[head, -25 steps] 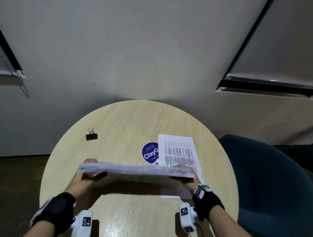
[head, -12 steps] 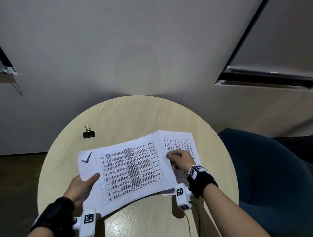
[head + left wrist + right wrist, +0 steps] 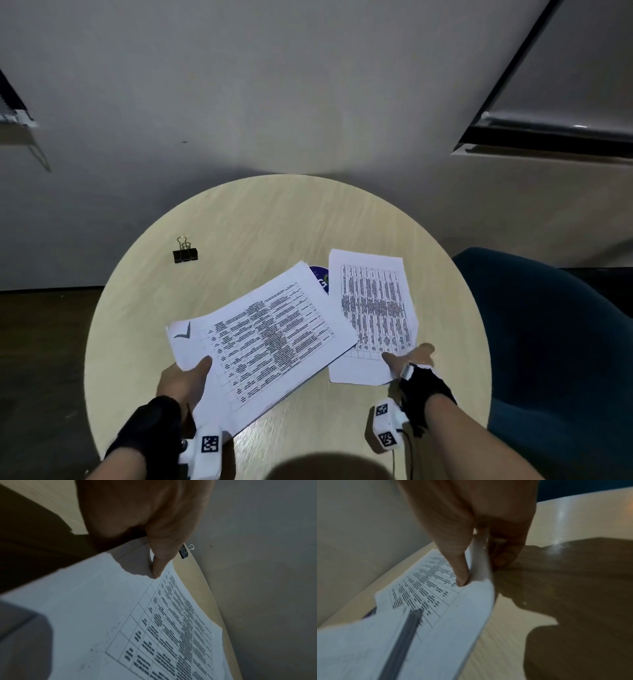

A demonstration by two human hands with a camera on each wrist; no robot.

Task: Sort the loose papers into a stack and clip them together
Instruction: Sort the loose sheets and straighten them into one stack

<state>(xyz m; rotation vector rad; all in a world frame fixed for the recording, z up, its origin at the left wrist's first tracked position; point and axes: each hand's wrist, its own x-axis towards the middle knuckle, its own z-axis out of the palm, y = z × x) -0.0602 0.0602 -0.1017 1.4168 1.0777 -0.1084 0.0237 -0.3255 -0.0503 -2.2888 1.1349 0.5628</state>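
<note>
We hold the stack of papers (image 3: 267,339) in our left hand (image 3: 183,378), thumb laid on top near its left corner and the other fingers out of sight beneath; the stack is tilted across the middle of the round desk (image 3: 239,219), its near edge reaching toward the desk's near edge. In the left wrist view the thumb (image 3: 157,566) presses onto the top page beside the printed table. Our right hand (image 3: 409,359) pinches the near right corner of a single sheet (image 3: 373,308) that lies toward the desk's right edge; the right wrist view shows the thumb (image 3: 460,574) on top and the fingers underneath, with that corner raised off the wood. The stack's right corner overlaps the sheet's left edge. A black binder clip (image 3: 185,253) sits alone near the far left edge of the desk, well apart from the papers. A purple round sticker (image 3: 320,275) peeks out between stack and sheet. A dark blue chair (image 3: 548,342) stands just beyond the desk's right edge.
</note>
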